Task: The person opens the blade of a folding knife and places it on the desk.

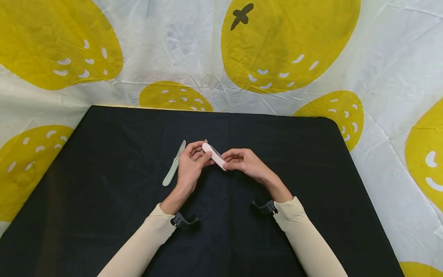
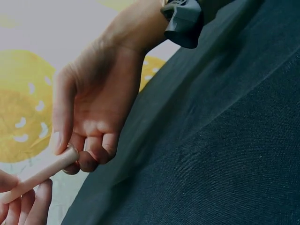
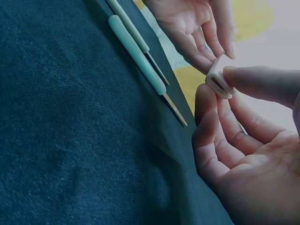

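My left hand (image 1: 188,167) pinches one end of a pink folding knife (image 1: 213,155) between thumb and fingers. At its other end, my right hand (image 1: 247,164) pinches the handle the same way. A dark grey strip runs along the knife's far edge, and the right wrist view shows a slot in its end. Just left of my left hand, a pale green knife (image 1: 170,174) lies on the table with its blade out. In the right wrist view a mint-handled knife (image 3: 140,58) and a paler-handled knife (image 3: 129,23) lie side by side.
A black cloth covers the table (image 1: 121,231). Behind and beside it hangs a white sheet (image 1: 187,42) with yellow fruit shapes. Dark straps (image 1: 183,221) sit on both wrists, by the cream sleeves (image 1: 308,234).
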Motion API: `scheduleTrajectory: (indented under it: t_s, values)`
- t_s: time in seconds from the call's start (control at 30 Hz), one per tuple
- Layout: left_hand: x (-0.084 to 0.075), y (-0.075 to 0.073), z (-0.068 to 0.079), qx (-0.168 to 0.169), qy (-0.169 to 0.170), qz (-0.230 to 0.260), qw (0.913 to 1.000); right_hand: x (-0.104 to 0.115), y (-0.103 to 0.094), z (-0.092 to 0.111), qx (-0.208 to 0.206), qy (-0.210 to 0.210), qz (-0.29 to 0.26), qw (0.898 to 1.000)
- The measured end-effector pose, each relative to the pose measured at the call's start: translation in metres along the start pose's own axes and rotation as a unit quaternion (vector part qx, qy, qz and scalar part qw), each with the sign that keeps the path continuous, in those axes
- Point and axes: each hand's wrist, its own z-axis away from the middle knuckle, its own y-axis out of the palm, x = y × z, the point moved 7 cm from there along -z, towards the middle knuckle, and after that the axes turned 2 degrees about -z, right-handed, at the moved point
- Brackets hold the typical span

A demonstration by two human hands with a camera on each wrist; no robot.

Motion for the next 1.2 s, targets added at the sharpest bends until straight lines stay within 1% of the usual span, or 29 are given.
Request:
scheduleTrajectory:
  t_s: [0.17, 0.3, 0.37, 0.47, 0.57, 0.63, 0.8, 0.93, 1.2]
  values:
    - [-0.001, -0.002, 0.002, 0.001, 0.007, -0.005, 1.0000, 0.001, 0.006, -0.001, 0.012, -0.009, -0.010, 1.000]
    - [-0.002, -0.004, 0.003, 0.002, 0.011, -0.013, 0.9999, 0.006, 0.010, -0.001, 0.019, -0.018, 0.014, 1.000]
    - [-0.002, -0.004, 0.004, 0.006, 0.012, -0.017, 0.9998, 0.010, 0.011, -0.002, 0.011, -0.027, 0.035, 0.999]
    - [-0.002, -0.002, 0.005, 0.016, 0.010, -0.027, 0.9995, 0.014, 0.010, -0.004, -0.019, -0.035, 0.058, 0.998]
    - [0.000, -0.002, 0.006, 0.024, 0.004, -0.044, 0.9987, 0.018, 0.009, -0.005, -0.047, -0.038, 0.060, 0.996]
    - [0.001, -0.002, 0.007, 0.028, 0.000, -0.055, 0.9981, 0.020, 0.009, -0.006, -0.057, -0.043, 0.056, 0.996]
    - [0.001, -0.001, 0.009, 0.032, -0.002, -0.076, 0.9966, 0.025, 0.011, -0.008, -0.063, -0.056, 0.045, 0.995]
    - [-0.001, 0.000, 0.010, 0.035, -0.002, -0.085, 0.9958, 0.025, 0.011, -0.010, -0.065, -0.054, 0.036, 0.996]
    - [0.001, -0.001, 0.010, 0.053, -0.008, -0.088, 0.9946, 0.022, 0.010, -0.010, -0.076, -0.049, 0.043, 0.995]
